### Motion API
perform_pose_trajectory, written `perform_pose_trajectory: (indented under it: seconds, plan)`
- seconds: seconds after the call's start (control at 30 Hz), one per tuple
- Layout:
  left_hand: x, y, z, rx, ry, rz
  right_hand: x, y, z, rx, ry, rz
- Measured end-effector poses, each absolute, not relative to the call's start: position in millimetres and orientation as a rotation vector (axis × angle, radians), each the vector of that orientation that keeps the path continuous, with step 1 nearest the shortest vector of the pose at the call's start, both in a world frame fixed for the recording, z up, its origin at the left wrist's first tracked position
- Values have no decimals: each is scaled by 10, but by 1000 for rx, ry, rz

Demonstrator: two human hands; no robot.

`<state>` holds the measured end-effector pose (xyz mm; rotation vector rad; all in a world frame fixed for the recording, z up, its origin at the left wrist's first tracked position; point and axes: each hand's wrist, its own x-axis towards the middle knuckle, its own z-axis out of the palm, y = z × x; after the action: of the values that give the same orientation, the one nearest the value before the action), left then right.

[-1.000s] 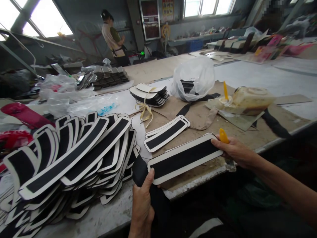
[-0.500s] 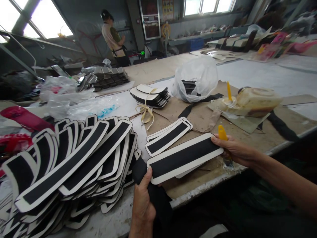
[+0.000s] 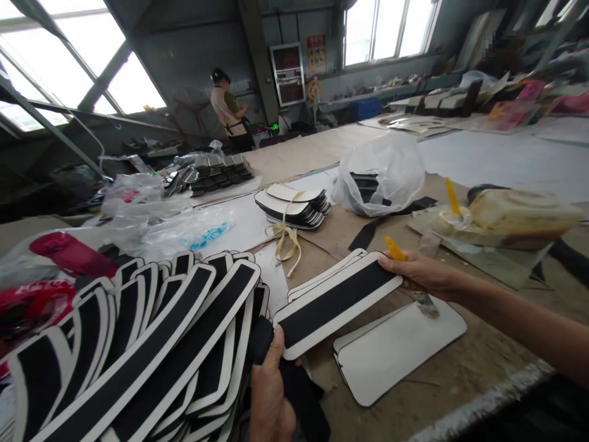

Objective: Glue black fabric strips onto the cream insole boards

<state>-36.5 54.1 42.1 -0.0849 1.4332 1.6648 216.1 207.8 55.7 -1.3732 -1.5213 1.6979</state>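
Note:
Both hands hold a long white panel (image 3: pixel 332 316) with rounded corners and a black band along its middle. My left hand (image 3: pixel 271 390) grips its left end, thumb on top. A loose black fabric strip (image 3: pixel 301 399) hangs beside that hand. My right hand (image 3: pixel 421 273) pinches the panel's right end and also holds a yellow-handled brush (image 3: pixel 394 248), bristles down. Below the brush lie plain white panels (image 3: pixel 398 353), overlapping on the table. Similar banded panels (image 3: pixel 184 344) form a large heap to the left. A few more white panels (image 3: pixel 317 279) lie behind the held one, partly hidden.
A bundle of panels (image 3: pixel 294 205) tied with yellow ribbon sits beyond. Near it stands a clear plastic bag (image 3: pixel 400 172) with dark pieces inside. At right is a stained plastic container (image 3: pixel 524 218) with another yellow handle. A person (image 3: pixel 230 113) stands in the background.
The view has shifted, so the table things sit lower in it. The held panel has moved left and away from the plain white panels, now largely uncovered. Both hands keep their grip.

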Motion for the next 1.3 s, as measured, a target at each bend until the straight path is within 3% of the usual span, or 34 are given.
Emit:
perform_pose_trajectory:
  seconds: [0.23,0.57,1.17,1.3]
  plan:
    - [-468,776,378,11,1616,1640,1957,2338,609,-1541,-1943,1318]
    - [-551,853,228,84,1593,1477,1908,2586,456,-1483,-2186,1048]
    - [-315,535,386,115,1597,1737,2363,2226,704,-1477,-2176,1222]
    - [-221,352,457,180,1578,1716,2527,2146,847,-1445,-2345,1079]
